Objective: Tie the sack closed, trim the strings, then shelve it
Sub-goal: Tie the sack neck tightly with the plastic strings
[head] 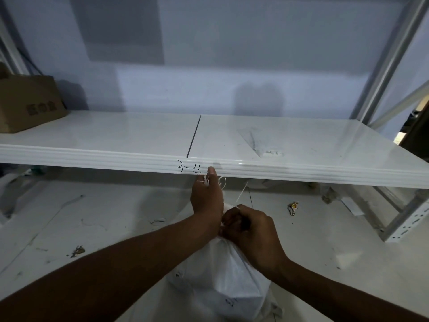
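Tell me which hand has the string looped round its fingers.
The left hand, stretched up toward the shelf edge, with white string round its fingers. The right hand sits lower, gripping the sack at its neck.

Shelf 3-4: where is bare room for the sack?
The shelf is bare from the cardboard box at its left end to the right upright. Crowded below the front edge: left hand holds strings, right hand grips the sack.
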